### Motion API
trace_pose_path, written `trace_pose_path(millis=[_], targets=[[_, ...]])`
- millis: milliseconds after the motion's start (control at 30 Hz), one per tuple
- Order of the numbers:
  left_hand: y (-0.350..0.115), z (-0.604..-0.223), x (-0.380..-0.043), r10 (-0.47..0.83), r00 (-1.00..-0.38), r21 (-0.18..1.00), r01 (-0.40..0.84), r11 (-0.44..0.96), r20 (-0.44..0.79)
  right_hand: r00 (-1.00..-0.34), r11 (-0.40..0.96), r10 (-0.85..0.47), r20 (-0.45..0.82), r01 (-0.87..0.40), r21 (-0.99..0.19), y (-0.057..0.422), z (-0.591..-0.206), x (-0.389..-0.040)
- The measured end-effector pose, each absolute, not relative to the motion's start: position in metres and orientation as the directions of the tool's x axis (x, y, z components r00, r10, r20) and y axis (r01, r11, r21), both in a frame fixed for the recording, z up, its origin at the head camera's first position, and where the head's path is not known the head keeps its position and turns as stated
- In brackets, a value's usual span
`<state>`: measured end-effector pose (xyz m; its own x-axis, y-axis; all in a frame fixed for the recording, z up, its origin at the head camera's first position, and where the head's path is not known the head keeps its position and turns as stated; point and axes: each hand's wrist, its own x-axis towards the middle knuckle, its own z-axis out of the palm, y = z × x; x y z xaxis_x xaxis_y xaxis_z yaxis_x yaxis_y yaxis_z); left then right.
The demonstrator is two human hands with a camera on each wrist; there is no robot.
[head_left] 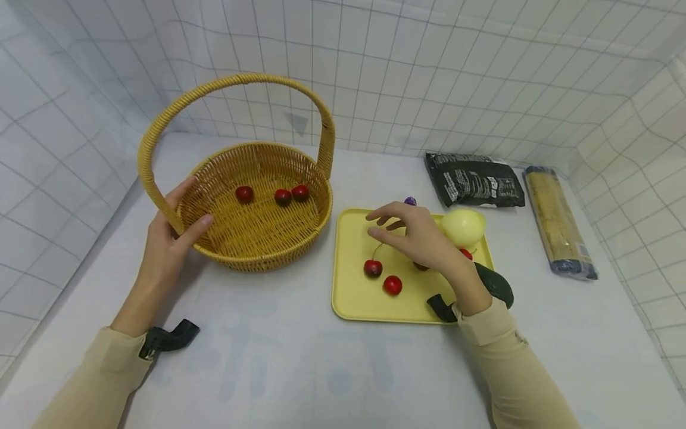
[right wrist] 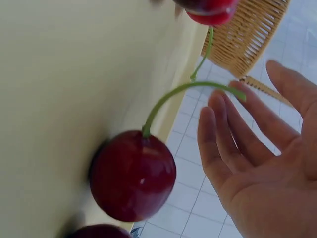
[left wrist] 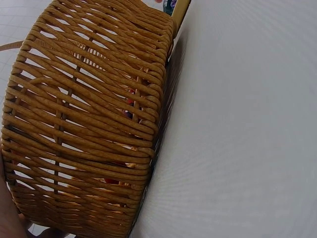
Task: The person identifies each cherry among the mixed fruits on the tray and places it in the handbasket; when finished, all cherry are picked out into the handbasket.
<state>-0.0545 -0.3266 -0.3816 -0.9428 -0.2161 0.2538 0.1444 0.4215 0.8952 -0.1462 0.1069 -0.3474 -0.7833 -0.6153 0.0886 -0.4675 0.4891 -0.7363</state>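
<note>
Beige left sleeve [head_left: 91, 375] nearest, aimed at one o'clock. Left hand [head_left: 170, 235] grips wicker basket [head_left: 262, 262] near nine on its rim; handle [head_left: 246, 78] long axis, eight to two. Toward four, yellow tray [head_left: 354, 301]: dark cherry [head_left: 373, 269], stem [head_left: 377, 250] pointing to one, lies at eight from right hand [head_left: 415, 235], loosely spread, holding nothing.

From here I see a long beige left sleeve [head_left: 99, 381] and a matching right sleeve [head_left: 517, 375] — plain, creased cloth with broad cuffs [head_left: 482, 325]. Beside those I make out a black, bent left wrist mount [head_left: 170, 338] and a black, stubby right wrist mount [head_left: 442, 308].
</note>
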Motion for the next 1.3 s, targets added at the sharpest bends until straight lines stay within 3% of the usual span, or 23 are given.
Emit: trace_pose_path(millis=[333, 833, 1100, 1300], targets=[[-0.326, -0.381, -0.058, -0.213, -0.94, 0.896, 0.158, 0.414, 0.265, -0.709, 0.488, -0.705, -0.003, -0.481, -0.728, 0.117, -0.348, -0.152], [-0.326, -0.383, -0.056, -0.216, -0.945, 0.898, 0.138, 0.419, 0.246, -0.66, 0.508, -0.74, -0.127, -0.425, -0.749, 0.118, -0.345, -0.15], [-0.326, -0.382, -0.055, -0.213, -0.946, 0.894, 0.136, 0.427, 0.245, -0.58, 0.489, -0.792, -0.188, -0.42, -0.765, 0.112, -0.347, -0.147], [-0.327, -0.381, -0.054, -0.213, -0.944, 0.894, 0.141, 0.425, 0.25, -0.57, 0.499, -0.797, -0.199, -0.436, -0.749, 0.112, -0.349, -0.148]])
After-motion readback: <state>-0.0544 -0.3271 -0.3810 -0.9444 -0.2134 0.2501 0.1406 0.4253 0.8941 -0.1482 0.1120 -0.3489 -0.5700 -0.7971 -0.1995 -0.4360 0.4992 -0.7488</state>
